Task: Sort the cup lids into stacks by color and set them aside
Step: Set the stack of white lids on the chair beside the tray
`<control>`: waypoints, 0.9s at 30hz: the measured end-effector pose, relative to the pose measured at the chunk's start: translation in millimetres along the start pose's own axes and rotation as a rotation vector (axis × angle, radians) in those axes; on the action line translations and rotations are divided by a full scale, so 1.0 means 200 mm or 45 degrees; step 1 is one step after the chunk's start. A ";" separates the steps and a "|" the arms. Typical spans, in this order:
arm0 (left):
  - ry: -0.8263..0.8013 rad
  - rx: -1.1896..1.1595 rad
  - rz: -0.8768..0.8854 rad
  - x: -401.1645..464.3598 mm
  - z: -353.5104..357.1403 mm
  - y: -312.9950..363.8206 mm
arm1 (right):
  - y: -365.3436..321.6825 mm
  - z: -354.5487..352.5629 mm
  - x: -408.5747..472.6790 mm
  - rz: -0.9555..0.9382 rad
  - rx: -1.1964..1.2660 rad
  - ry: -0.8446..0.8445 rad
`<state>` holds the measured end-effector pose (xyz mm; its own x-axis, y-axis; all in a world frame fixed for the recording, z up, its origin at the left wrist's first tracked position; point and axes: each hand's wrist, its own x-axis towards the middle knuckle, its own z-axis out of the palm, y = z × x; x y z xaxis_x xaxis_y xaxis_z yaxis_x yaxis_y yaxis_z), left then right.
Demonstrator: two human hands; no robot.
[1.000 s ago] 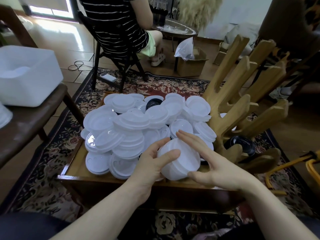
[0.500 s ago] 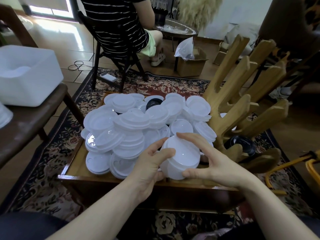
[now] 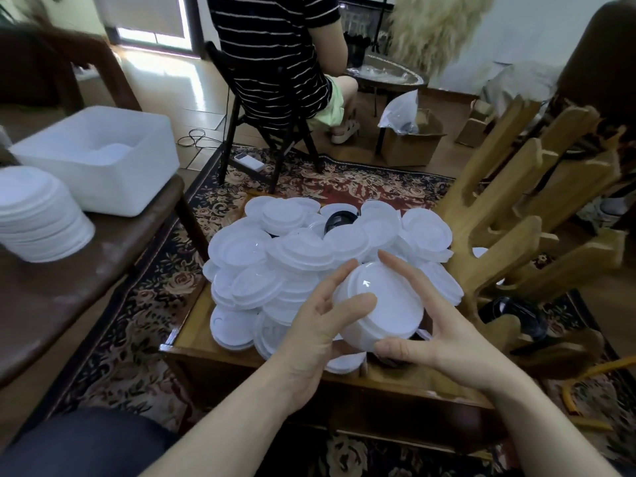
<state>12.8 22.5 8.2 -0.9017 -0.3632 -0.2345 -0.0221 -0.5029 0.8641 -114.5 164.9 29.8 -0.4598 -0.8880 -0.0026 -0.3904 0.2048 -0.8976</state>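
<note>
A seated person in a striped shirt (image 3: 275,53) beyond the hands, a wooden rack (image 3: 516,215) to their right, patterned rug (image 3: 144,297) beneath.

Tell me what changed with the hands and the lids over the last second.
Both hands closed their grip on the stack of white lids: the left hand curled its thumb over the top and the right hand wrapped the far side, tipping it up. The pile of lids on the table stayed put.
</note>
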 end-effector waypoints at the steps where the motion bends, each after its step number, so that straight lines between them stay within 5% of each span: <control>1: 0.023 -0.011 0.024 -0.01 -0.02 0.03 | -0.01 0.02 0.02 -0.027 0.006 -0.001; 7: 0.268 -0.121 0.240 -0.02 -0.21 0.31 | -0.09 0.09 0.22 -0.113 0.218 0.063; 11: 0.511 -0.128 0.355 0.06 -0.41 0.53 | -0.11 0.02 0.44 0.017 0.063 0.073; 19: 0.644 -0.152 0.241 0.15 -0.66 0.61 | -0.11 0.07 0.84 0.276 -0.308 -0.510; 27: 0.546 -0.248 0.184 0.21 -0.64 0.60 | -0.03 0.06 0.91 0.248 -0.484 -0.523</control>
<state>27.9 -154.8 45.5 -0.6296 -0.7097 -0.3161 0.2083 -0.5461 0.8114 -185.2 -3.3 30.0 -0.2352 -0.8902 -0.3900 -0.6231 0.4461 -0.6424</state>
